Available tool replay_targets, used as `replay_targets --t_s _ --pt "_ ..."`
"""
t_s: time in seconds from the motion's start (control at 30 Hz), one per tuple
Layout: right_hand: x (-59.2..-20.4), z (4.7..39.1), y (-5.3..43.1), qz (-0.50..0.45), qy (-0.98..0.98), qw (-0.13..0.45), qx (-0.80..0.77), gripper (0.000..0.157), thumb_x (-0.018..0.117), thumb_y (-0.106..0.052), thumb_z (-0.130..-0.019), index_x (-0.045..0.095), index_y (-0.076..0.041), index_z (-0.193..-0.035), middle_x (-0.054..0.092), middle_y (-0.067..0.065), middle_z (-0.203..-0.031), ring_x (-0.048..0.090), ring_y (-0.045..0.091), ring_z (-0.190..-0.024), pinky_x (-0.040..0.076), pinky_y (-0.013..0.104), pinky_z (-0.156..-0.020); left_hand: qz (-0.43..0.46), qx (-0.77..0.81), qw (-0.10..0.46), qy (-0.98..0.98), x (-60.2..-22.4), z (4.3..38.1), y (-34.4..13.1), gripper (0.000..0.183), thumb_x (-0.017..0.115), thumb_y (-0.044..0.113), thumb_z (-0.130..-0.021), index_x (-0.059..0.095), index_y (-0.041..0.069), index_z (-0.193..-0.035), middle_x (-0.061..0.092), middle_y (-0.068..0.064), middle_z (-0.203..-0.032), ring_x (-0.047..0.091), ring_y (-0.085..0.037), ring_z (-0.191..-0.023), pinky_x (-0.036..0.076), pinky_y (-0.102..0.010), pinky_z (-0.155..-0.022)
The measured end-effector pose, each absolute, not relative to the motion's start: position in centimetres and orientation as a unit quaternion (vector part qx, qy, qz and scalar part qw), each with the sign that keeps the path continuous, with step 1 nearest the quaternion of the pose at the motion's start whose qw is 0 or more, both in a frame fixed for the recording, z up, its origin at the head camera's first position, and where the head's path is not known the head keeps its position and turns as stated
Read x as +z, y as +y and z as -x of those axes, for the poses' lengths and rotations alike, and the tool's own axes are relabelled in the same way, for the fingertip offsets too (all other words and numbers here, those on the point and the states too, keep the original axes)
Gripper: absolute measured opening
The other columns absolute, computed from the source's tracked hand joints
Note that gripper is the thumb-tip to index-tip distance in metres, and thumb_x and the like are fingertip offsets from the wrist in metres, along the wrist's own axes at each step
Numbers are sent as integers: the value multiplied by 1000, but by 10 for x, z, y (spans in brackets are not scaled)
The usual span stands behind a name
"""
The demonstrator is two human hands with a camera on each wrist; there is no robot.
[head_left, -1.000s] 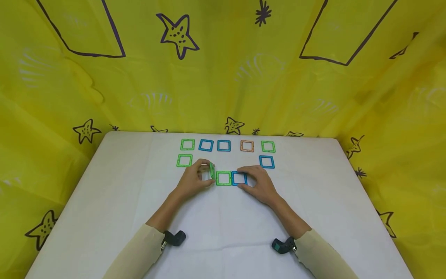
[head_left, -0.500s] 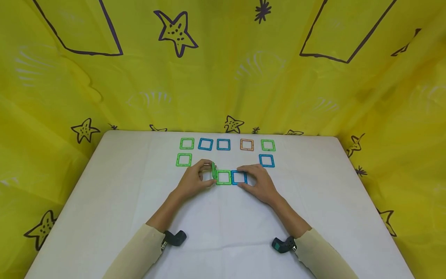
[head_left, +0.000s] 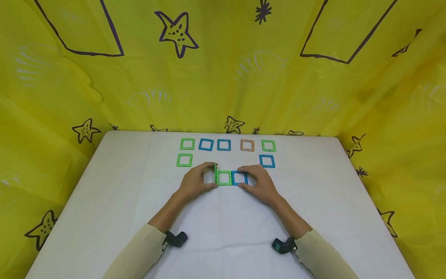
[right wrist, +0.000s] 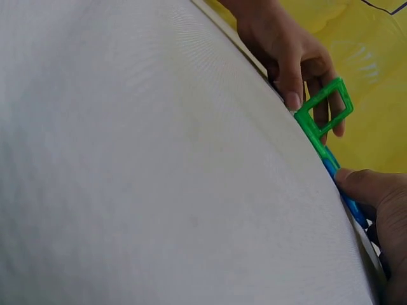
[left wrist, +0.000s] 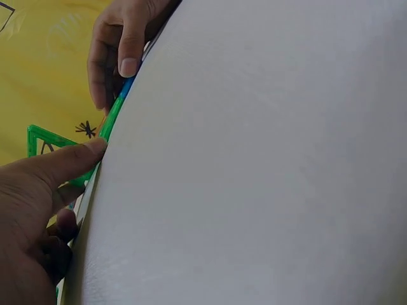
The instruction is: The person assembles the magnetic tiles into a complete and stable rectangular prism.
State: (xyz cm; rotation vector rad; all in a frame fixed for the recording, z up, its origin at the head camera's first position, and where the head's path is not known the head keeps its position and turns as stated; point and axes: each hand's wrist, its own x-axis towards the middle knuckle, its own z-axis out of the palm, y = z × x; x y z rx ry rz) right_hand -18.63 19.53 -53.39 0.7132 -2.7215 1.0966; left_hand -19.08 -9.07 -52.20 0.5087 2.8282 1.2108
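In the head view my left hand (head_left: pixel 193 181) holds an upright green magnetic tile (head_left: pixel 215 173) by its near and far sides, thumb at the near bottom corner. That tile stands on edge along the left side of a flat green magnetic tile (head_left: pixel 224 184). Joined to the flat one's right side lies a blue magnetic tile (head_left: pixel 232 178). My right hand (head_left: pixel 259 184) grips the blue tile between thumb and fingers across its near and far edges. From the right wrist, the standing green frame (right wrist: pixel 318 100) rises at an angle from the flat pair, and the right thumb presses the blue tile (right wrist: pixel 351 206).
Behind the hands lies a row of loose tiles: green (head_left: pixel 187 148), two blue ones, orange (head_left: pixel 247 150) and green (head_left: pixel 268 150). Another green tile (head_left: pixel 184 166) lies left, a blue tile (head_left: pixel 267 166) right. A yellow curtain (head_left: pixel 223 85) borders the white table (head_left: pixel 223 232).
My left hand has moved slightly right, bringing the green tile from a tilt near the flat green tile to upright against its left edge. The right hand has stayed on the blue tile.
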Motion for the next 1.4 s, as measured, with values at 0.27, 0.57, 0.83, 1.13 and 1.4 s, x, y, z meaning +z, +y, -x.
replay_targets --t_s 0.27,0.57,0.83,1.13,1.4 --pt "-532 186 195 -232 -899 52 368 48 87 -25 -89 72 -17 -134 70 -2 -134 55 23 -127 41 48 -109 -161 379 -9 911 -523 187 -88 70 96 25 -77 65 19 -140 71 4 -119 46 -15 -71 37 -32 -64" --pt "-530 185 196 -226 -900 44 369 48 88 -24 -89 72 -17 -134 70 -1 -135 55 24 -127 41 48 -109 -161 384 -10 909 -525 186 -87 68 95 26 -79 66 20 -140 69 5 -112 44 -14 -69 34 -30 -63" --pt "-531 186 196 -221 -901 42 371 49 87 -25 -89 72 -18 -135 69 -2 -136 54 23 -128 41 48 -110 -160 386 -14 908 -527 185 -88 67 94 26 -80 65 21 -141 67 4 -106 42 -13 -68 33 -31 -62" --pt "-534 187 196 -224 -901 41 369 49 88 -26 -89 72 -19 -135 69 -2 -136 54 23 -129 41 48 -110 -156 385 -10 910 -529 183 -88 69 94 27 -81 64 20 -143 71 2 -125 50 -17 -76 39 -33 -69" --pt "-533 186 197 -226 -899 46 372 50 88 -26 -88 72 -19 -135 69 -3 -135 55 23 -128 42 48 -109 -157 387 -12 909 -529 182 -87 71 95 29 -80 64 20 -143 71 1 -127 52 -17 -81 40 -35 -72"
